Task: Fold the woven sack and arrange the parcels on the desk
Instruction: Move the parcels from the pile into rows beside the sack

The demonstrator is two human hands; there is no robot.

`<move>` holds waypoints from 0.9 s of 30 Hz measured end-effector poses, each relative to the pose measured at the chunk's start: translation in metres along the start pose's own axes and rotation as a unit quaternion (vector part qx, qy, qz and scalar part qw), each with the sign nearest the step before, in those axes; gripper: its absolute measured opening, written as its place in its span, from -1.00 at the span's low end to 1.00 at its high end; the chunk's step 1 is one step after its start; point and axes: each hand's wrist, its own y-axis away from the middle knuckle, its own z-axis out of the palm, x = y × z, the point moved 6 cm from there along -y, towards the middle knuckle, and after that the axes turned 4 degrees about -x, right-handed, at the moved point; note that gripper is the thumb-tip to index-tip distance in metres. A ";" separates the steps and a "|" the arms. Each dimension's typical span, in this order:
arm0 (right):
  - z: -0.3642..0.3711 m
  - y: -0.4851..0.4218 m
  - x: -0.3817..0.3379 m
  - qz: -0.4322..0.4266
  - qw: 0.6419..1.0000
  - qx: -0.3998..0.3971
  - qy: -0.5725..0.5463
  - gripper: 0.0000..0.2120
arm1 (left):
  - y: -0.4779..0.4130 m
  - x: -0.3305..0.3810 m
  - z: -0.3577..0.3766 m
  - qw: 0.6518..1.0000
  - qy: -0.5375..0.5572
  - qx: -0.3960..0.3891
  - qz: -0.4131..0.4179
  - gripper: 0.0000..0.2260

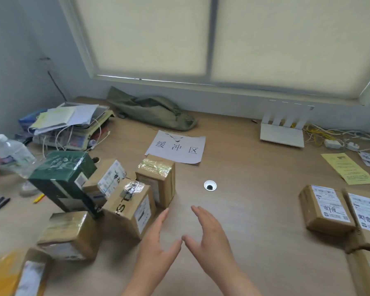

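Note:
A crumpled olive-green woven sack (pixel 152 111) lies at the back of the wooden desk (pixel 254 201) under the window. Several cardboard parcels crowd the left front: a taped upright box (pixel 156 178), a box with black lettering (pixel 129 210), a dark green carton (pixel 62 178) leaning on them, and a taped box (pixel 69 235) nearer me. More labelled parcels (pixel 327 210) sit at the right edge. My left hand (pixel 156 242) and my right hand (pixel 209 236) hover over the desk with straight fingers, thumbs nearly touching, holding nothing. The left fingertips are close to the lettered box.
A printed paper sign (pixel 177 148) lies mid-desk, with a round cable hole (pixel 210 185) in front of it. A white router (pixel 282 131) with cables stands at the back right, a yellow sheet (pixel 348 168) near it. Stacked papers (pixel 68 120), a water bottle (pixel 11 154) and pens occupy the left.

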 end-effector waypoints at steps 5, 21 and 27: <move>0.052 -0.024 -0.069 -0.026 0.999 -0.035 -0.003 -0.28 | 0.001 -0.026 -0.088 0.999 -0.004 0.046 -0.006 -0.32; 0.134 -0.061 -0.118 0.103 0.948 -0.021 -0.299 -0.31 | -0.048 -0.096 -0.125 0.994 -0.039 0.075 -0.064 -0.01; 0.131 -0.050 -0.119 0.091 0.953 -0.022 -0.287 -0.37 | -0.034 -0.084 -0.123 0.989 0.001 0.127 -0.081 -0.08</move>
